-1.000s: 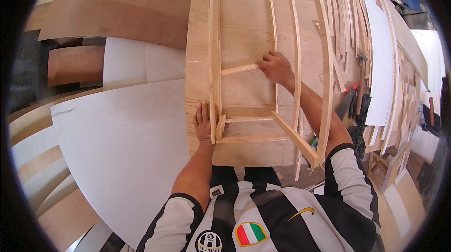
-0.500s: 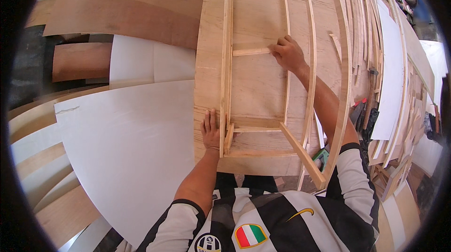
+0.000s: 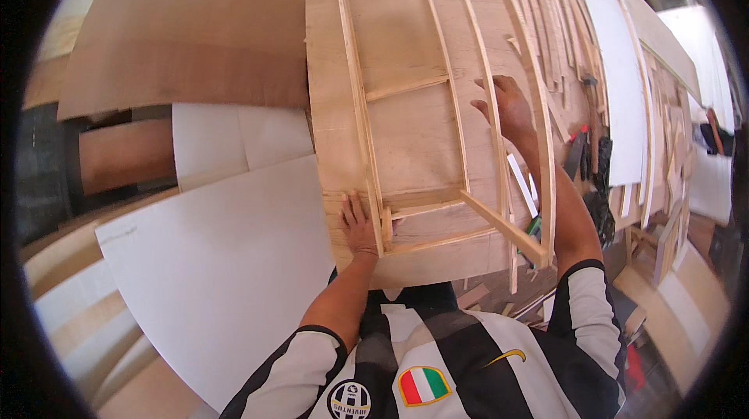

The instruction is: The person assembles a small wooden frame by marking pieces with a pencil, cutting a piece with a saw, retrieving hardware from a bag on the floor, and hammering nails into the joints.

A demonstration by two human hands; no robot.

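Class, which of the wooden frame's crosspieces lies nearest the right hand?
The middle crosspiece, just left of the right hand; the others sit farther up or down the picture.

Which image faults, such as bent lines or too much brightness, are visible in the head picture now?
Head view: the wooden frame's long rails look bowed, consistent with fisheye distortion; head view: black shading rounds off the corners; head view: the white patch at upper right looks washed out, with little detail left.
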